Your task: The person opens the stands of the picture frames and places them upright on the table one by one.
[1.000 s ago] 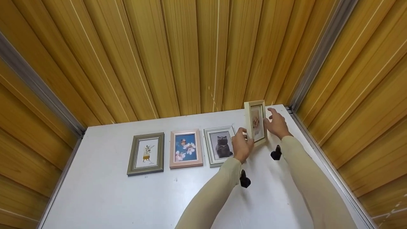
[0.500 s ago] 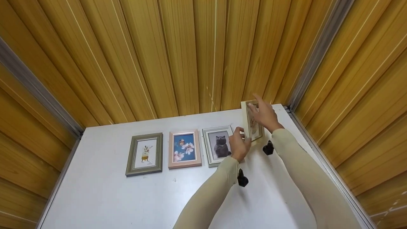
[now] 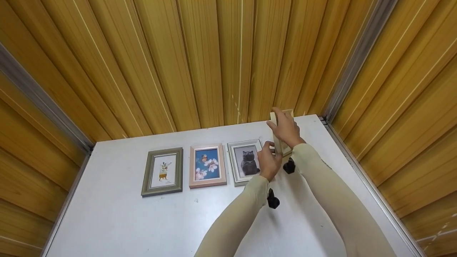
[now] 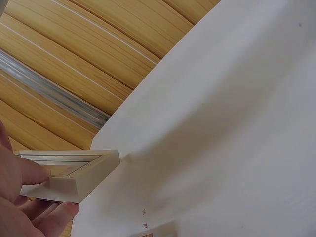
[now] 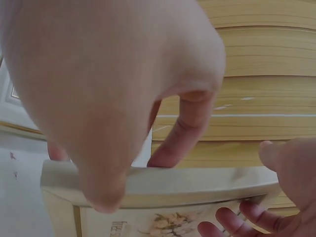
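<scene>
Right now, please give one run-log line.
left hand: grips cream frame; right hand: grips it; pose: angled to wall; pink frame: on wall

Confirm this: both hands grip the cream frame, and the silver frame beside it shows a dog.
Not a dog: the silver frame shows a grey cat, clear in the head view. The left hand and right hand do grip the cream frame beside it.

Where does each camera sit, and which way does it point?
Head: on the person's head, facing the white wall and wooden panels; left hand, right hand and sleeves show.
Left wrist: on that wrist, facing the cream frame; part of the left hand shows.
Right wrist: on that wrist, facing the cream frame; right hand big, left hand lower right.
Shared: both wrist views show the cream frame.
</scene>
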Action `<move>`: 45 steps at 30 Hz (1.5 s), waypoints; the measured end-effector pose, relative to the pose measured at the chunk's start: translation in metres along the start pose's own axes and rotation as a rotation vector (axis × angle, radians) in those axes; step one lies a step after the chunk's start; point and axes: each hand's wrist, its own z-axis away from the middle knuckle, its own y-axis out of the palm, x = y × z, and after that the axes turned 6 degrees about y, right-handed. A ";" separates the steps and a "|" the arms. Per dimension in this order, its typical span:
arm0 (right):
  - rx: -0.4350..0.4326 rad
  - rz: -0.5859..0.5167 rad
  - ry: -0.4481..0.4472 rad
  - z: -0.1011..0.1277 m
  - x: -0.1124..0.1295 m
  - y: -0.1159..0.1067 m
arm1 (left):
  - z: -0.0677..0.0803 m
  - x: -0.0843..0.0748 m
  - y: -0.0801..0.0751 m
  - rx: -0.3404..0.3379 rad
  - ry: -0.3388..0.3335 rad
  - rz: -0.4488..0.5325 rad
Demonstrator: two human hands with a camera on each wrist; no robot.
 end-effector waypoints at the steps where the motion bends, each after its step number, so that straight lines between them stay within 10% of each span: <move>1: -0.006 0.004 0.002 0.000 0.000 0.001 | 0.000 0.000 0.000 0.003 -0.004 0.002; 24: -0.033 0.000 0.008 -0.001 -0.001 0.010 | 0.004 0.000 0.001 0.009 -0.009 0.000; 45: -0.036 -0.187 -0.172 -0.009 -0.024 -0.015 | 0.006 -0.012 0.003 0.021 0.058 0.083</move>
